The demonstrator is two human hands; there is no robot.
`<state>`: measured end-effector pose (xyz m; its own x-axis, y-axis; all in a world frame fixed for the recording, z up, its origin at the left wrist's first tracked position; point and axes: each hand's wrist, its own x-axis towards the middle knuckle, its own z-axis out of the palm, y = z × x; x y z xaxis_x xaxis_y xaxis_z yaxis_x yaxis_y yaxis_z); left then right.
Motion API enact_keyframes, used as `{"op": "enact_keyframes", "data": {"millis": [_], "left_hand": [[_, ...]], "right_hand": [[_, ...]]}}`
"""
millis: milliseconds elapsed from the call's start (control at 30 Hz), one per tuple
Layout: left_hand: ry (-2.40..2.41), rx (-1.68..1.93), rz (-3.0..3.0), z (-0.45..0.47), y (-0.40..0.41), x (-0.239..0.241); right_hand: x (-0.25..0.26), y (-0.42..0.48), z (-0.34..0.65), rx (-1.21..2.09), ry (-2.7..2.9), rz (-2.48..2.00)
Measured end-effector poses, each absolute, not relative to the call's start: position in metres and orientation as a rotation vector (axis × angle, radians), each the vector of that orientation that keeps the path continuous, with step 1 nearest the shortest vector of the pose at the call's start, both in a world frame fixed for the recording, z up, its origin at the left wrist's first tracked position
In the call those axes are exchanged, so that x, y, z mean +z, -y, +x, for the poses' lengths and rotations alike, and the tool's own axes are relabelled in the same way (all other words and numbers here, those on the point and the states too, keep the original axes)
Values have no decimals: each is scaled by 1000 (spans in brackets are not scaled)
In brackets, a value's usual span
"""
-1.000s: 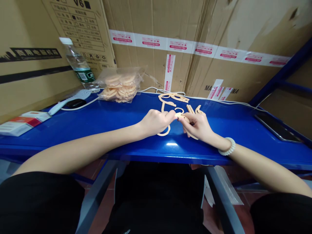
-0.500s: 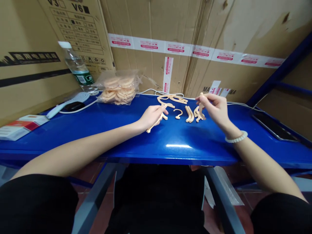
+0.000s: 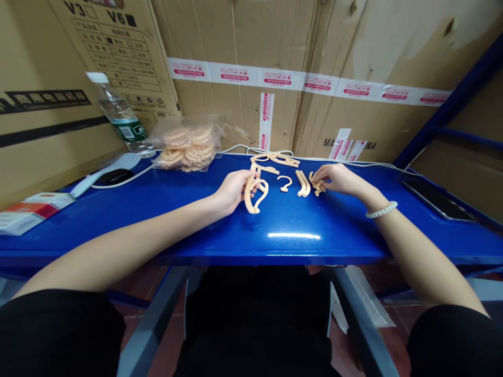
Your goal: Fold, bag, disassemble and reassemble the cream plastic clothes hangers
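Note:
My left hand [image 3: 234, 192] is closed around a folded plastic hanger [image 3: 248, 195], beige, with its curved arms hanging below the fingers. My right hand [image 3: 333, 178] reaches down at a small pile of beige hanger pieces [image 3: 319, 191], its fingertips pinched at a curved one whose exact shape is partly hidden. Between the hands lie a loose hanger hook [image 3: 284, 183] and a few curved hanger arms [image 3: 302, 183], side by side. Behind them rest assembled-looking beige hangers [image 3: 281, 158], overlapping one another near the back of the blue table [image 3: 220, 238].
At the back left stands a clear bag of beige hanger parts [image 3: 190, 144], beside a water bottle [image 3: 124, 118]. A white-handled brush [image 3: 106, 172], a black mouse-like object [image 3: 115, 177] and a small box [image 3: 35, 212] lie further left. A phone [image 3: 438, 200] rests at right. Cardboard [image 3: 236, 31] walls the back.
My right hand has lowered and moved slightly left onto the pile of pieces. My left hand has turned the hanger, so its curved arms now show more.

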<state>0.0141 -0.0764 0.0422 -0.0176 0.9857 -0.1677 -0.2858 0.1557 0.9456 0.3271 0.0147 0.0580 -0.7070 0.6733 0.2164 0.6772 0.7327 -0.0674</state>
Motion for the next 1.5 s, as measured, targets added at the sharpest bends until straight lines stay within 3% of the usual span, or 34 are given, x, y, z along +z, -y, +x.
{"op": "enact_keyframes", "data": {"millis": [433, 600, 767, 900, 1133, 1333, 1500], "left_hand": [[-1085, 1309, 890, 13, 79, 41], [-1086, 1275, 971, 14, 80, 40], [-1069, 1270, 1028, 16, 81, 39], [-1048, 1228, 1044, 17, 84, 42], [-1040, 1330, 1122, 17, 81, 35], [-1063, 1554, 1921, 6, 76, 29], [-837, 1034, 2647, 1, 79, 30]], "right_hand": [[62, -4, 322, -45, 2743, -1125], [48, 31, 276, -246, 2430, -654], [38, 73, 238, -602, 2610, -237], [34, 76, 237, -740, 2704, -285], [38, 73, 239, -636, 2713, -366], [34, 63, 244, -614, 2663, -450], [27, 58, 246, -613, 2635, -466]]}}
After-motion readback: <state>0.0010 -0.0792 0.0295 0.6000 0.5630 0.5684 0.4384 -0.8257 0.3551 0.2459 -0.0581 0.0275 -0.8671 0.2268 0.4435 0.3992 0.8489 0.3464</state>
